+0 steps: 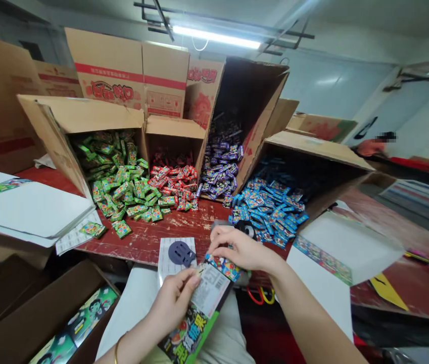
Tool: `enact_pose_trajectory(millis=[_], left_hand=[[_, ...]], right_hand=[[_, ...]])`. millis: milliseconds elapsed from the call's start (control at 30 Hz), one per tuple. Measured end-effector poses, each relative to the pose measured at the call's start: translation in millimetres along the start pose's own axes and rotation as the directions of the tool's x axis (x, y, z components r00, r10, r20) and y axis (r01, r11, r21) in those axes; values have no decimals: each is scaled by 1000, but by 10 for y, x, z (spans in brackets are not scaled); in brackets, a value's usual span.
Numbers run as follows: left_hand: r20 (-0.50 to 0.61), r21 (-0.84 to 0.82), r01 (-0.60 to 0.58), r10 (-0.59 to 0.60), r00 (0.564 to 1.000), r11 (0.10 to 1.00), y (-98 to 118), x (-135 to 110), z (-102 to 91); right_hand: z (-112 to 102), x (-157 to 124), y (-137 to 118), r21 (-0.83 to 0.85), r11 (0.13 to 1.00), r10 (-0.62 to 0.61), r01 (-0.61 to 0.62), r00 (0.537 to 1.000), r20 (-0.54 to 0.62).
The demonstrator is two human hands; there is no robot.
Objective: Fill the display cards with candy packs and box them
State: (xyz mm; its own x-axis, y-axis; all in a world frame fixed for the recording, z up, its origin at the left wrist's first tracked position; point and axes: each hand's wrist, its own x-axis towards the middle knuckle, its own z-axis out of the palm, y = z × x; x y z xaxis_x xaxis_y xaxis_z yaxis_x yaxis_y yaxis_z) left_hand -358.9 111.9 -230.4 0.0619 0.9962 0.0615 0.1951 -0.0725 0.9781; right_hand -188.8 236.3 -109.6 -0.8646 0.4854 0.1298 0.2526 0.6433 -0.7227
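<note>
Over my lap lies a black and green printed candy box [195, 326], tilted, with a pale label panel and a colourful blue end near my right hand. My left hand [172, 298] grips the box along its left edge, thumb on the panel. My right hand [242, 248] has its fingers curled and pinched at the colourful end; whether that end is a flap or a separate card I cannot tell. Just beyond the hands, a dark round plastic piece [180, 253] rests on a white printed sheet [164, 270] at the table edge.
Tipped cartons on the red table [195, 227] spill green packets [127, 189], red packets [174, 182], purple packets [220, 172] and blue packets [271, 210]. White card sheets [36, 207] lie left, more card [362, 242] right. A brown carton [85, 283] with green printed boxes stands lower left.
</note>
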Motion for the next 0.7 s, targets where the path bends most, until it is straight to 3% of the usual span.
enact_pose_trajectory(millis=[100,200,400,500,533,600,700], left_hand=[[-28,-103,36,-39,999,994,2,19,11],[-78,-213,55,-73,994,975,22,35,-20],[-104,-408,74,-127,986,910,-35,77,-70],[-176,-448,88,-185,967,890,-60,121,-142],[-210,-467,100,-219,953,879,-63,132,-189],[-266,-506,137,-305,915,852,-65,138,-321],[-348,-518,186,-405,846,835,-97,127,-562]], right_hand=[[115,19,110,128,982,154,-139,981,-116],[287,-11,215,282,952,204,-119,933,-295],[722,56,313,347,937,109,-39,976,-187],[860,293,680,418,905,184,-80,959,-215],[859,407,869,447,884,286,-133,912,-294],[774,665,1296,487,843,478,-230,736,-479],[519,1068,1882,503,812,574,-295,562,-596]])
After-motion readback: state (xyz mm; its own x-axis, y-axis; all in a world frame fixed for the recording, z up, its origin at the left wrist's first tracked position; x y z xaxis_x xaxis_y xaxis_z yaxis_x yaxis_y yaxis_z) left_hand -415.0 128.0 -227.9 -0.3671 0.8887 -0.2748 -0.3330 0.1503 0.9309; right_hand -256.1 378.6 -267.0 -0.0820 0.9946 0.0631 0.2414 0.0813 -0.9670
